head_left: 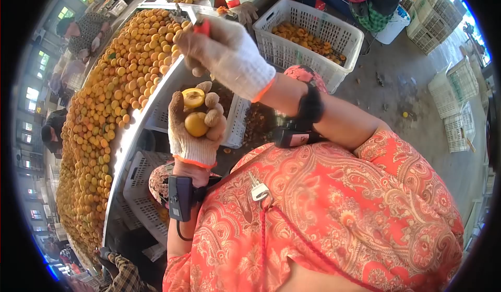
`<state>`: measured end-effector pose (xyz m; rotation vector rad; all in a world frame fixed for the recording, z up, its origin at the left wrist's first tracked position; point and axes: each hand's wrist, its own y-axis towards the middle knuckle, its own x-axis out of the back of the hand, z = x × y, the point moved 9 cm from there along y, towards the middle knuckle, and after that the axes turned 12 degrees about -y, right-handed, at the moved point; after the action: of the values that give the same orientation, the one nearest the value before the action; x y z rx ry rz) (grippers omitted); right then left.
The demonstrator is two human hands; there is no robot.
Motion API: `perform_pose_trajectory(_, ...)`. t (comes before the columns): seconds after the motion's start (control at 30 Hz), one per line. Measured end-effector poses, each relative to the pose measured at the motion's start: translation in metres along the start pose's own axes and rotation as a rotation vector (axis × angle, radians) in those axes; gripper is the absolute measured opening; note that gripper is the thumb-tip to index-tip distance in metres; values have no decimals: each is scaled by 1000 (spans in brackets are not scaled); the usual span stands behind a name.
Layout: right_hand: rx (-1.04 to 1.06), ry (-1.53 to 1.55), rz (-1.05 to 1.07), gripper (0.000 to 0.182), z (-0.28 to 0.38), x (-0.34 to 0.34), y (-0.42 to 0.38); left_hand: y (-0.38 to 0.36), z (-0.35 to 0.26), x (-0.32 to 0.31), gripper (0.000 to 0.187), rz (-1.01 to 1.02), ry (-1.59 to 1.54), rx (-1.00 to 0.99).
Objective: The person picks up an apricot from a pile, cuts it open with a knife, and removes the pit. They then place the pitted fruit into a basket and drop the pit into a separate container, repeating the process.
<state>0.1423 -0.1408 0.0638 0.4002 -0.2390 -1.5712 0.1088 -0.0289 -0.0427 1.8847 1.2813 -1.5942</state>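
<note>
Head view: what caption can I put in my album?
A gloved left hand holds cut fruit near heaped orange fruit.

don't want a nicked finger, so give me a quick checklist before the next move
1. Left hand and right hand gloved: ok
2. Fruit held: ok, the cut fruit and rounded fruit sit in the left hand
3. Red object gripped: ok, in the right hand
4. Blade position: cannot tell, none shows clearly
5. Key clear of both hands: ok, against the patterned shirt
</note>
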Motion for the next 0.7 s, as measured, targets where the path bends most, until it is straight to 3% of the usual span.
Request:
perform_pose_trajectory(0.1,-34,276,-27,24,8,0,-3,-5,7,-17,46,193,47,60)
perform_pose_trajectory(0.23,15,525,29,23,12,-4,-3,-11,5,-21,31,57,154,-71)
perform_pose_trajectory(0.33,54,493,-54,22,14,1,-2,-13,3,-15,24,-28,135,-72)
perform_pose_trajectory(0.43,35,481,3,22,22,-3,-6,-11,3,-9,19,-76,90,-55)
perform_pose_trajectory(0.53,-77,518,-58,23,11,-6,-8,-10,2,-9,16,-80,230,-104)
perform_pose_trajectory(0.7,-38,578,4,24,7,-2,-8,-12,5,-16,15,-20,281,-134)
